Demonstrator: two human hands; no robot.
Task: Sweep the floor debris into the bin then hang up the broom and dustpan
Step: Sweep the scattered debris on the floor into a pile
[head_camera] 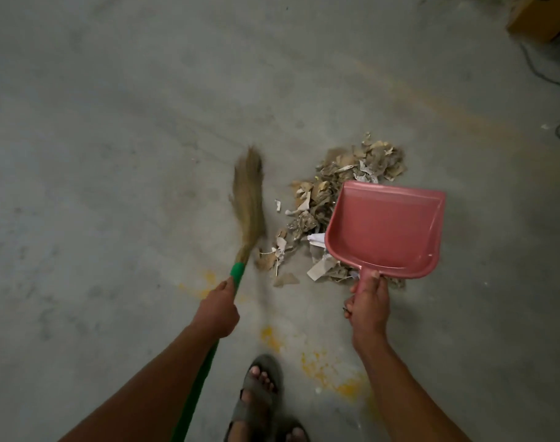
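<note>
On the grey concrete floor (113,138) I saw a heap of torn paper scraps (329,199). The left hand (218,311) gripped the green-handled straw broom (248,202) just left of it. The right hand (369,304) clutched the pink plastic dustpan (387,231) over the heap's right edge.

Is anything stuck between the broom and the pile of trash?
No. Only bare floor lies between the broom and the pile. The dustpan waits on the pile's far side.
</note>
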